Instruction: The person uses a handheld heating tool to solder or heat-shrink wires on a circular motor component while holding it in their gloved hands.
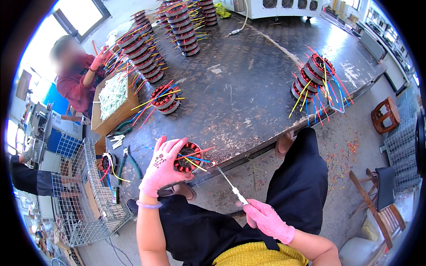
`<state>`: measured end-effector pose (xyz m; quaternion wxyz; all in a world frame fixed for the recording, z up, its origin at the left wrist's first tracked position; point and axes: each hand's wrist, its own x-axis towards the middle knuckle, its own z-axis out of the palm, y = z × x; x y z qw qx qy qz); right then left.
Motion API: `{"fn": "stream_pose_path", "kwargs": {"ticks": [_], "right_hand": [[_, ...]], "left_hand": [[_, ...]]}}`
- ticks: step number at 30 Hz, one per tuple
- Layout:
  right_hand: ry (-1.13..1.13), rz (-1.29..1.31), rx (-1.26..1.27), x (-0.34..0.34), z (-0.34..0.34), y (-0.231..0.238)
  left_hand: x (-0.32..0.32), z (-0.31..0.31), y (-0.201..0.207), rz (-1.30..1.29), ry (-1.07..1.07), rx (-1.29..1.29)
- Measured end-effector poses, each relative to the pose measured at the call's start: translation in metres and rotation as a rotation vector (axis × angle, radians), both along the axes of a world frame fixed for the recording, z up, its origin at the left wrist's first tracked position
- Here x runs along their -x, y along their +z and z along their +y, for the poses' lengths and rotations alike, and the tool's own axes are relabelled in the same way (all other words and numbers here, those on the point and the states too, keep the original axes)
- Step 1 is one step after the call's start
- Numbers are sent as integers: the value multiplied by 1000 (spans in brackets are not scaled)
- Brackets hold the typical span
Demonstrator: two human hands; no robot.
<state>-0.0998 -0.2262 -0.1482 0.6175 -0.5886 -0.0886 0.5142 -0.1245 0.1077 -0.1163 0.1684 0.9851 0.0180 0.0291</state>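
Note:
My left hand [165, 163], in a pink glove, grips a round motor stator [191, 148] at the table's near edge. Red, blue and yellow wires [198, 159] stick out of it to the right. In my right hand [269, 220], also gloved in pink, is a slim pen-like tool [238, 195] with a white grip and a thin metal shaft. A small bright spot shows at its tip, close to the wire ends; whether they touch I cannot tell. Green-handled pliers [129, 162] and a small wired stator [106, 164] lie left of my left hand.
Stators stand stacked at the far left [183, 31] and at the right edge [313, 73], wires jutting out. A short stack [165, 101] sits nearer. A carton [116, 116] holds pale sleeves. Across the table a co-worker [75, 82] handles wires. A wire cage [75, 213] stands left.

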Motion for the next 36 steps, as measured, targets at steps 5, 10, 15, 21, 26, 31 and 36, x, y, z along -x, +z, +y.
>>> {"fn": "stream_pose_path", "kwargs": {"ticks": [5,10,15,21,26,31,36], "right_hand": [[-5,6,22,-2,2,5],[-9,-23,19,-2,3,5],[-27,28,18,-2,2,5],[-27,3,0,-1,2,2],[-28,-10,-4,-2,3,3],[-30,-6,-4,-2,3,4],[-15,-34,7,-2,2,6]], "left_hand": [[0,1,0,2,5,-1],[-2,0,2,23,11,-2],[-1,0,0,-12,-9,-25],[-1,0,1,-21,-17,-42],[-2,0,1,-12,-12,-32],[-2,-1,1,-19,-15,-18],[-2,0,0,-18,-17,-24]]}}
